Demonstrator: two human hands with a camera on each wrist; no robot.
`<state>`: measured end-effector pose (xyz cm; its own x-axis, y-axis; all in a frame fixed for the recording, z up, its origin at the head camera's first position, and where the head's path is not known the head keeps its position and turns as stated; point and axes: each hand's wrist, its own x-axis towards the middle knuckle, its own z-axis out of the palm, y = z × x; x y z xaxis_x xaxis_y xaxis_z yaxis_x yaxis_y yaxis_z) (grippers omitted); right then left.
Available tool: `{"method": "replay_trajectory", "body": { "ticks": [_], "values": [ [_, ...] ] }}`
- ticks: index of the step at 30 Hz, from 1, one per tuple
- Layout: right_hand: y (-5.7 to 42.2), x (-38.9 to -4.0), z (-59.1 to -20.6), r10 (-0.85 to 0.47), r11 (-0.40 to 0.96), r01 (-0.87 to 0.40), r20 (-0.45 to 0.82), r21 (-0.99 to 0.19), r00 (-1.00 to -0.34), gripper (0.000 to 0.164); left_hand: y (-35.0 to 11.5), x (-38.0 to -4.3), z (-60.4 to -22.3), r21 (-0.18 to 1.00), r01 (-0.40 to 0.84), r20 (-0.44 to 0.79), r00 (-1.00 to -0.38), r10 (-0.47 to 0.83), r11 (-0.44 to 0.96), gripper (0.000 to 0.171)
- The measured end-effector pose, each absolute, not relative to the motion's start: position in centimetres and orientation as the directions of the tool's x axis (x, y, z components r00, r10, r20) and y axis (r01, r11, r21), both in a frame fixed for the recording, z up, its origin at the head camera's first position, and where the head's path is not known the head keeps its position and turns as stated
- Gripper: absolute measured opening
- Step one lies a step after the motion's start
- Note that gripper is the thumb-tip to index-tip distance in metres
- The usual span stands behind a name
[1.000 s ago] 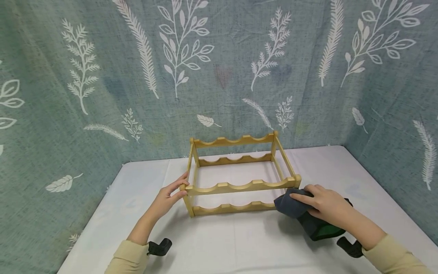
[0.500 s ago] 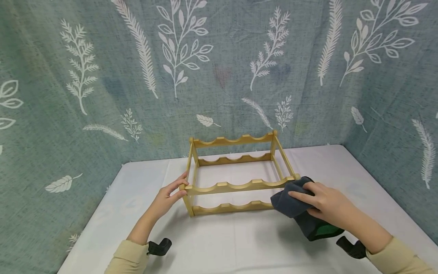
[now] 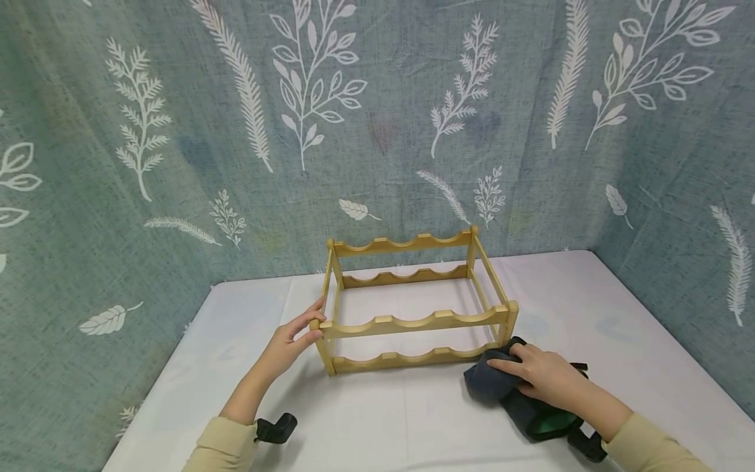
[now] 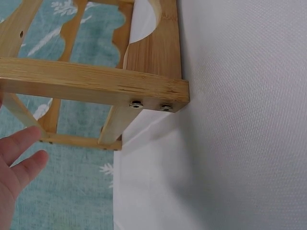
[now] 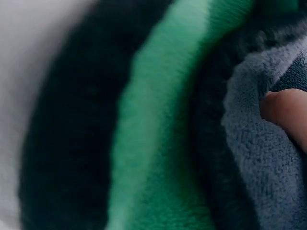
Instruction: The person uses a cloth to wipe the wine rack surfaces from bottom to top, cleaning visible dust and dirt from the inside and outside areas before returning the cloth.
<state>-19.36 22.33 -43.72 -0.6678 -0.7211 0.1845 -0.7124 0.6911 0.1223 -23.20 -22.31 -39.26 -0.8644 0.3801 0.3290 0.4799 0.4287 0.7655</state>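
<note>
A light wooden wine rack (image 3: 413,322) with scalloped rails stands upright on the white-covered table. My left hand (image 3: 290,337) grips its front left corner post near the top, thumb in front and fingers at the side. Two fingers of that hand (image 4: 21,155) show apart from the wood in the left wrist view. My right hand (image 3: 548,377) holds a bunched plush cloth (image 3: 492,380), dark grey with a green side, against the foot of the front right post. Close up, the right wrist view shows the cloth's green face (image 5: 158,129) and one finger pressed into its grey pile.
White fabric covers the table (image 3: 377,419). A blue-green curtain (image 3: 389,144) with white leaf prints hangs behind and at both sides. Black wrist-worn mounts (image 3: 277,428) stick out beside both wrists.
My right hand and the cloth have moved from the top of the front right post down to its foot, uncovering the upper corner. My left hand and the rack stay put.
</note>
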Motion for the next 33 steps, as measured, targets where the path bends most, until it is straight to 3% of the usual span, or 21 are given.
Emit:
{"method": "replay_trajectory", "body": {
  "ticks": [11, 16, 21, 27, 33],
  "values": [
    [23.7, -19.0, -39.2, -0.677, 0.729, -0.653, 0.356, 0.204, -0.644, 0.069, -23.2, -24.2, -40.6, 0.766, 0.485, 0.327, -0.859, 0.393, 0.423, 0.018],
    [24.4, -18.9, -36.9, -0.681, 0.714, -0.67, 0.422, 0.204, -0.598, 0.048, -23.6, -24.7, -41.3, 0.758, 0.489, 0.327, -0.857, 0.398, 0.432, 0.019],
    [24.4, -18.7, -34.8, -0.669, 0.698, -0.693, 0.507, 0.18, -0.543, 0.054, -23.4, -24.5, -41.0, 0.76, 0.485, 0.326, -0.86, 0.392, 0.432, 0.018],
    [21.2, -17.9, -33.8, -0.695, 0.662, -0.738, 0.473, 0.128, -0.542, 0.048, -23.1, -24.0, -40.5, 0.774, 0.475, 0.325, -0.866, 0.381, 0.419, 0.018],
    [15.1, -17.7, -34.3, -0.764, 0.565, -0.818, 0.445, 0.112, -0.467, 0.073, -23.5, -24.6, -41.2, 0.758, 0.502, 0.342, -0.849, 0.402, 0.417, 0.019]
  ]
}}
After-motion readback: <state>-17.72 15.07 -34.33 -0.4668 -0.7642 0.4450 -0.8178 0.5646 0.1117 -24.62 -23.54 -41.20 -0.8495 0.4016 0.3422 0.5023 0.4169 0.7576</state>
